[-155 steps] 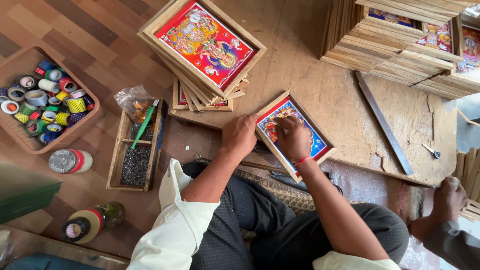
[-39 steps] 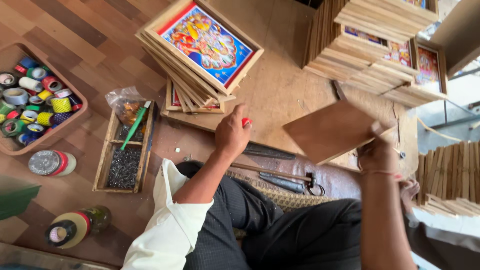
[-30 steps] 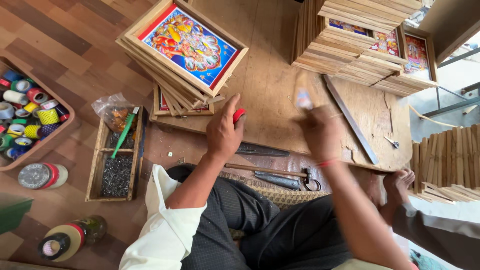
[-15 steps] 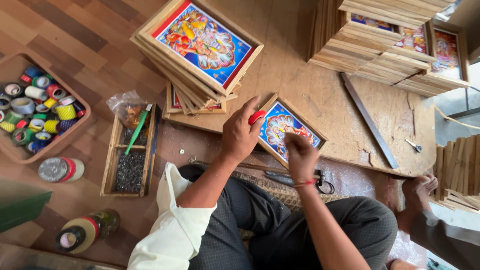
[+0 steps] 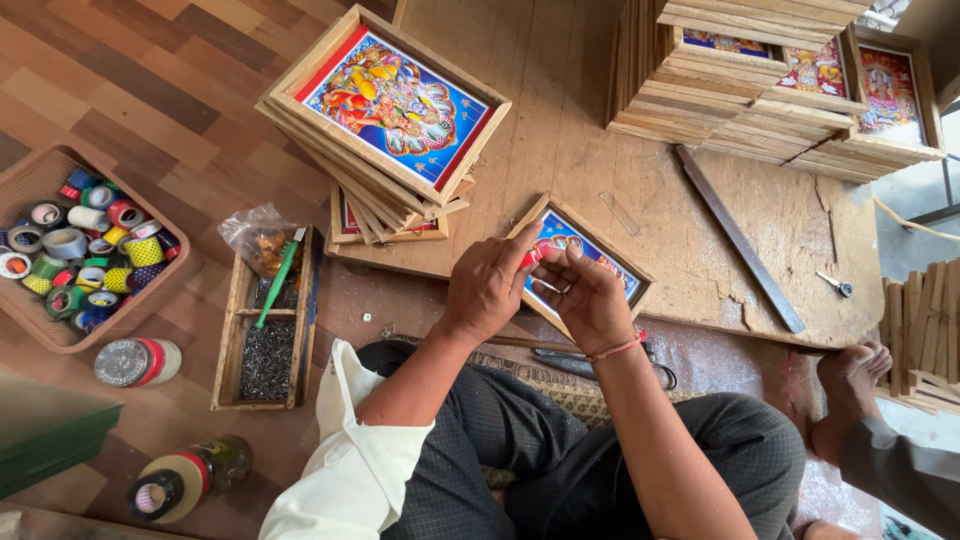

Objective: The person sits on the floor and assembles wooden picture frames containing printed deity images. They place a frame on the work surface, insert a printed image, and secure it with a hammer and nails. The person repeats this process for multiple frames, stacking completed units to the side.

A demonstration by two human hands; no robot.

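Left to right: the tape basket (image 5: 40,180) and nail tray (image 5: 268,330) sit on the floor as before. On the table (image 5: 700,250), the small frame (image 5: 590,250) lies beside the frame stack (image 5: 390,110) — half a second ago the hands were spread on it; now they have drawn together. The left hand (image 5: 490,290) rests fingers loosely curled on its near corner, and the right hand (image 5: 590,300) pinches a thin nail (image 5: 545,285) — fingers together.
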